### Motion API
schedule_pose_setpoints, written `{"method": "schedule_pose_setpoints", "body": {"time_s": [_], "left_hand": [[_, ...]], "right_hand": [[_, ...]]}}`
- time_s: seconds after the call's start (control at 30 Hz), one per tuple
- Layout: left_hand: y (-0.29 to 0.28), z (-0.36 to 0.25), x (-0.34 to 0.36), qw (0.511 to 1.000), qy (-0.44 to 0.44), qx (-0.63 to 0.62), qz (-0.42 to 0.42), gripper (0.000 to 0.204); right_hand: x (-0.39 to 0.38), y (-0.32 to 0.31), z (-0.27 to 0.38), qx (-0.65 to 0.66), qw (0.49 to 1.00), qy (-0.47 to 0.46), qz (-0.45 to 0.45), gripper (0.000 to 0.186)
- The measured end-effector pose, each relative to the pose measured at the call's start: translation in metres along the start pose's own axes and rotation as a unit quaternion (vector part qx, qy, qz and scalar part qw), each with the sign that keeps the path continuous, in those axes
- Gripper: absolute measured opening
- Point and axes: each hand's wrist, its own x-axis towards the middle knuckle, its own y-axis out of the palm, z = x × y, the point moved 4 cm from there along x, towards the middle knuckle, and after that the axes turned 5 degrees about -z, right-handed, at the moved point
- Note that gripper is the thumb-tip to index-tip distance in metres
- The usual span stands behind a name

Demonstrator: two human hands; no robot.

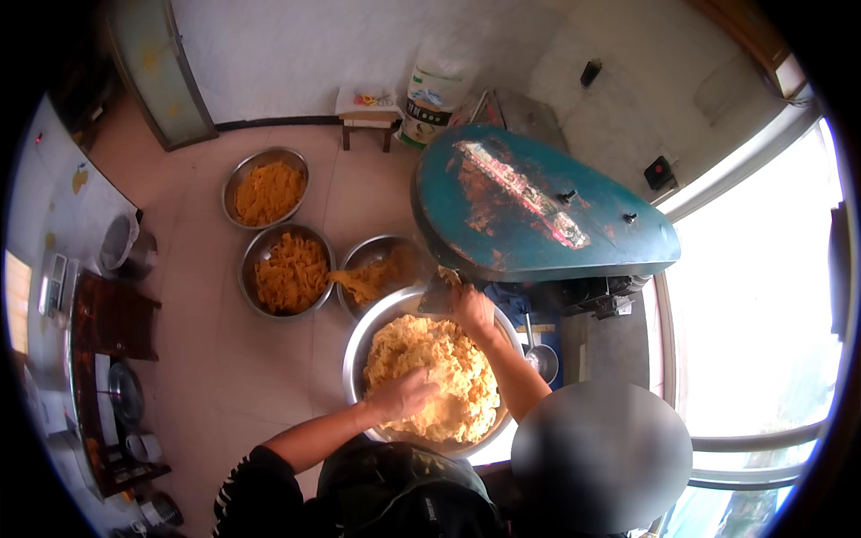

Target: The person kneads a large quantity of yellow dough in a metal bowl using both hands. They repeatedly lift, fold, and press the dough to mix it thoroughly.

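My left hand (405,394) lies flat on the yellow dough (435,377), fingers spread, gripping nothing. My right hand (473,309) is at the far rim of the big steel bowl (359,345), under the teal machine (538,211); can't tell its fingers. Dough fills the bowl. Three smaller bowls (289,269) of orange strips sit on the floor beyond.

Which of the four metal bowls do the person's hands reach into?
The largest steel bowl, nearest the person, heaped with pale yellow dough; the left hand presses it. The three smaller bowls hold orange strips.
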Motion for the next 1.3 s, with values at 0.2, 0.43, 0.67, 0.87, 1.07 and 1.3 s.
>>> {"method": "schedule_pose_setpoints", "body": {"time_s": [0.2,0.43,0.67,0.87,1.07,1.3], "left_hand": [[0.012,-0.009,0.005,0.995,-0.038,-0.086,-0.018,0.044],[-0.002,-0.019,0.031,0.987,-0.106,-0.117,-0.016,0.056],[0.007,0.053,0.119,0.98,-0.168,-0.054,-0.089,0.069],[0.011,0.081,0.186,0.978,-0.129,0.16,-0.042,0.065],[0.038,0.032,0.173,0.978,-0.079,0.16,0.11,0.053],[0.155,0.085,0.158,0.941,-0.108,0.085,0.31,0.097]], "right_hand": [[0.012,0.002,0.002,-0.011,1.0,-0.008,0.023,0.047],[0.007,0.016,-0.002,-0.023,0.996,-0.037,0.081,0.04],[0.002,-0.006,-0.033,0.013,1.0,0.015,-0.017,0.042],[-0.045,-0.072,-0.057,0.101,0.994,0.005,-0.039,0.039],[-0.12,-0.088,-0.11,0.252,0.965,0.074,-0.024,0.032],[-0.168,-0.08,-0.114,0.303,0.939,0.154,-0.047,0.032]]}}
